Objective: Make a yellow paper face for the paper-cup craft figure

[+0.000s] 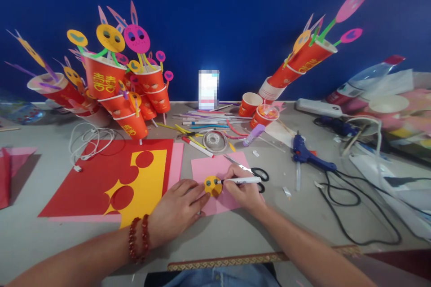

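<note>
A small yellow paper disc [213, 184] with two dark eye spots lies on a pink sheet [215, 175]. My left hand [178, 208], a red bead bracelet at its wrist, rests with its fingers curled, the fingertips pressing the disc's left edge. My right hand [243, 190] is closed round a white marker [239, 180], whose tip touches the right side of the disc. Black-handled scissors [256, 173] lie on the pink sheet just behind my right hand.
Red and yellow cut paper [134, 179] lies at the left. Decorated red cups [114, 85] stand at the back left, more cups [299, 63] at the back right. A blue glue gun [308, 154] with black cable, tape roll [215, 140], straws and pens lie nearby.
</note>
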`<state>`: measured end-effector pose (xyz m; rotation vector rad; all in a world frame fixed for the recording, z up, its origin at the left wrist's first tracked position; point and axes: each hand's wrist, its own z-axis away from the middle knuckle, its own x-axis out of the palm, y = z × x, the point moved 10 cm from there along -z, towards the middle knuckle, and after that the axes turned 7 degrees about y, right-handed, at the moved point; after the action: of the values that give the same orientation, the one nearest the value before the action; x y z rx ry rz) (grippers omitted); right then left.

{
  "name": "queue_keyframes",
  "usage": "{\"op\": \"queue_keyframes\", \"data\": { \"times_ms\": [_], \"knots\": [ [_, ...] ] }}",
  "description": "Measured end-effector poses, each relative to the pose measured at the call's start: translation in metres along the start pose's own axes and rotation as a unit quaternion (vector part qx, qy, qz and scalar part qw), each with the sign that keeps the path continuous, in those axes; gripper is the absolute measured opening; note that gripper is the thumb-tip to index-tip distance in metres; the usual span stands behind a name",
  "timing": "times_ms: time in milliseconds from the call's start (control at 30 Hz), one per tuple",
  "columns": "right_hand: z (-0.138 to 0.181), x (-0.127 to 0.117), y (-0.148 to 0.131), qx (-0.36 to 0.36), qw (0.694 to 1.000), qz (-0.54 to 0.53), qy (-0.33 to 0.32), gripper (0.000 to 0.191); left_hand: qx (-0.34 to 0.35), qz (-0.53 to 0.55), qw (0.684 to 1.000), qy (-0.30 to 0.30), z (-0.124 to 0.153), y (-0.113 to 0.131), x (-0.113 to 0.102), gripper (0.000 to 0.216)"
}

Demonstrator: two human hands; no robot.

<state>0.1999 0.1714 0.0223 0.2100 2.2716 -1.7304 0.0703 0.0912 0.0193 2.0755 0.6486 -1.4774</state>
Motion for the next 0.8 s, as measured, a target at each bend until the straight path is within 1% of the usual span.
{"op": "queue_keyframes", "data": {
  "times_ms": [433,800],
  "knots": [
    [0.0002,0.0036,-0.0051,-0.015,0.999,0.033,-0.022,0.018,0.000,0.000,1.000,-0.001,-0.0011,0.0006,-0.0004,0.040],
    [-0.0002,0.0036,-0.0046,-0.020,0.999,0.040,-0.017,0.016,-0.002,0.002,1.000,-0.002,-0.0017,0.0002,-0.0015,0.038]
  ]
}}
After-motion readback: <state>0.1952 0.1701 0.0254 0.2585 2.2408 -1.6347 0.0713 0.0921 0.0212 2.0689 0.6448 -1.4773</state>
